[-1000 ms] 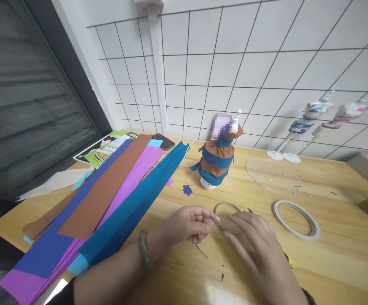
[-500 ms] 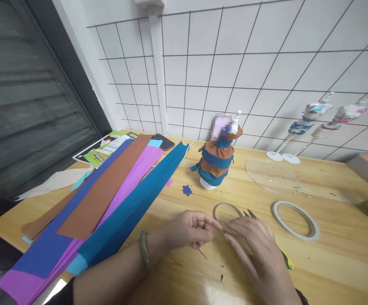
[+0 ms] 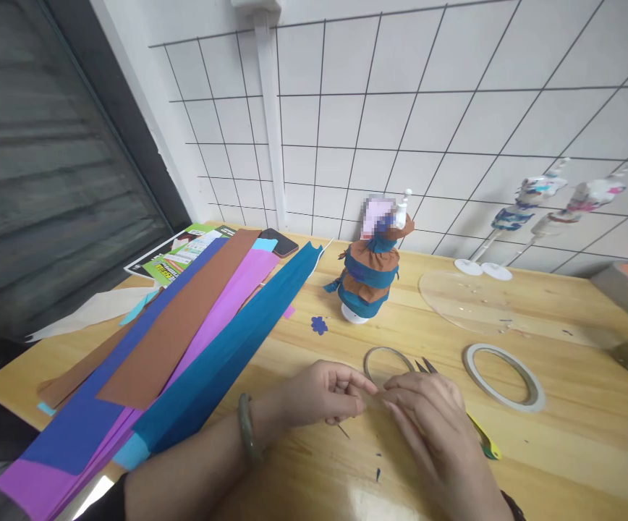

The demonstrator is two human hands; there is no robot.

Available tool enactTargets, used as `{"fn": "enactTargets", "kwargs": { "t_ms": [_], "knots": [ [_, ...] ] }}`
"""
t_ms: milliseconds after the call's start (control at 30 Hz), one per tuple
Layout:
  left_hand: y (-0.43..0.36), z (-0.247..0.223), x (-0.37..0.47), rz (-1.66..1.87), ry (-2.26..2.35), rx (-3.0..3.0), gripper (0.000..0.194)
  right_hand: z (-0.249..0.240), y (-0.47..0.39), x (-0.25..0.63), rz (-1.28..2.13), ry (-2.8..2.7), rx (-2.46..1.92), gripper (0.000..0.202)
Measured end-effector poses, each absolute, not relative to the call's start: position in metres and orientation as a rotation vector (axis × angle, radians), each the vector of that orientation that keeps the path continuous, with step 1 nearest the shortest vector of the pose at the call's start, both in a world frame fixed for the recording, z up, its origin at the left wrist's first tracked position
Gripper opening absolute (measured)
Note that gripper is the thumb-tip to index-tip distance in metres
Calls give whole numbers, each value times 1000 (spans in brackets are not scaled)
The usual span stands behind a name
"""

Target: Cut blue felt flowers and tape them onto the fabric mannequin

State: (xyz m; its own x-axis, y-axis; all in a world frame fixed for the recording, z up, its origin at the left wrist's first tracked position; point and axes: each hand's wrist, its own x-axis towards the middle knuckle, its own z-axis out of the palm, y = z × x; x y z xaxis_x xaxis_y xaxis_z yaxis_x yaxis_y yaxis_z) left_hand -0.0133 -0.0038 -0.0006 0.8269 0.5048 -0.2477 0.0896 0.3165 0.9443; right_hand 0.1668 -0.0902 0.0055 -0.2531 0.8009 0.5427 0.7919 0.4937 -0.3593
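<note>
My left hand [image 3: 328,394], with a bracelet [image 3: 247,427] on the wrist, is closed, its index finger stretched to the right. The fingertips of my right hand [image 3: 436,427] pinch together at that index fingertip. Whatever lies between them is too small to make out. Just behind the fingers lies a thin tape ring [image 3: 369,354]. Scissors [image 3: 490,443] with yellow-green handles are partly under my right hand, blades poking out beyond it. Farther back stands a doll figure [image 3: 371,271] wrapped in teal and brown crepe paper, a blue paper flower [image 3: 319,325] lying beside it.
Long crepe paper strips [image 3: 167,333] cover the left side, near a phone [image 3: 280,243] and a printed sheet [image 3: 165,268]. A roll of white tape [image 3: 534,394] lies at right. Behind are a clear round sheet [image 3: 455,300] and two painted figures [image 3: 536,192] on stands.
My right fingers have closed in and shifted slightly left over the left index fingertip. My left hand has barely moved.
</note>
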Motion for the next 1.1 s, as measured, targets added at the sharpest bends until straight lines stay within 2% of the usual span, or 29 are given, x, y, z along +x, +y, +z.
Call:
{"fn": "enactTargets", "kwargs": {
  "t_ms": [200,467,733,1100],
  "knots": [
    [-7,-3,-14,335,600,1349,31,0,-93,163,301,-1658,-1455,4],
    [-11,3,-13,441,587,1419,31,0,-92,161,506,-1529,-1444,8],
    [-13,3,-13,382,628,1424,29,-4,-91,157,369,-1581,-1393,5],
    [-11,9,-13,440,680,1387,26,0,-92,154,211,-1855,-1287,21]
  ]
}}
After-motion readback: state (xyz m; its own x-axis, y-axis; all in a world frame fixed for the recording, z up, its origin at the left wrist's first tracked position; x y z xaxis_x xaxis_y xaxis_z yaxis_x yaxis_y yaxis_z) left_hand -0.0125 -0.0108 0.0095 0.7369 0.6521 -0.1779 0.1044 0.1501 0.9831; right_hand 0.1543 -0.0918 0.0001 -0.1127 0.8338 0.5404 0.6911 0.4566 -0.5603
